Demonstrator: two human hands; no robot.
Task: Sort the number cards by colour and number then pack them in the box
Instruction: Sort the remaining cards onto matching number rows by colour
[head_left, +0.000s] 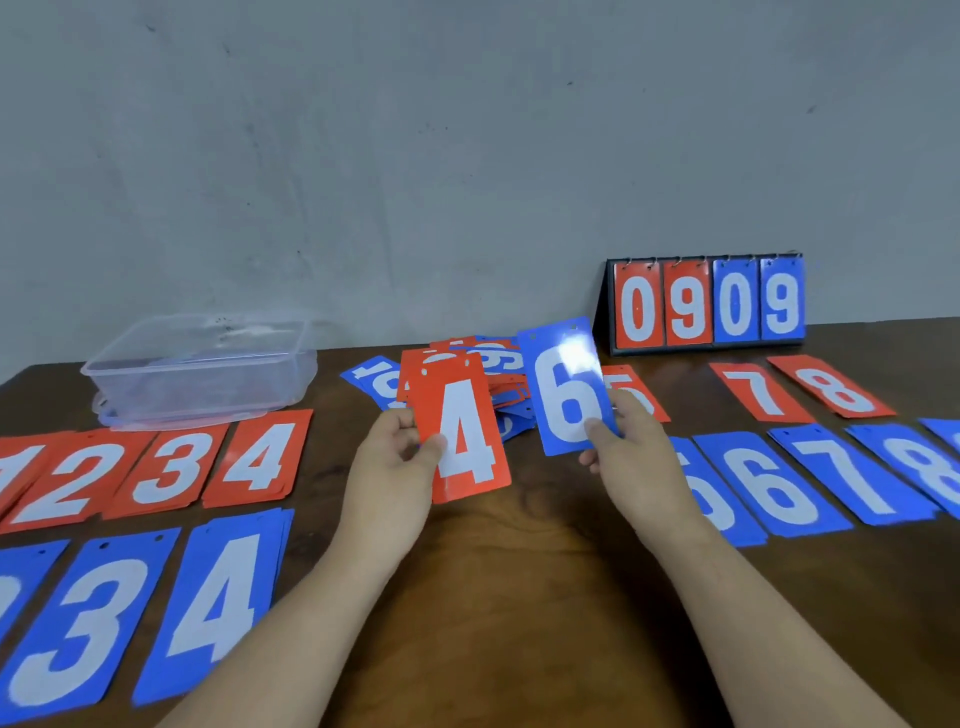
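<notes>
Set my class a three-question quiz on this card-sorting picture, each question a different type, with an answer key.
1. Which card does the left hand hold? A) red 4 card B) blue 4 C) red 7
2. True or false: the scoreboard stand shows 0909.
3. Fill in: the right hand pinches a blue card bearing the number ___.

Key: 1) A. 2) True. 3) 6: it is the blue 6 card.
</notes>
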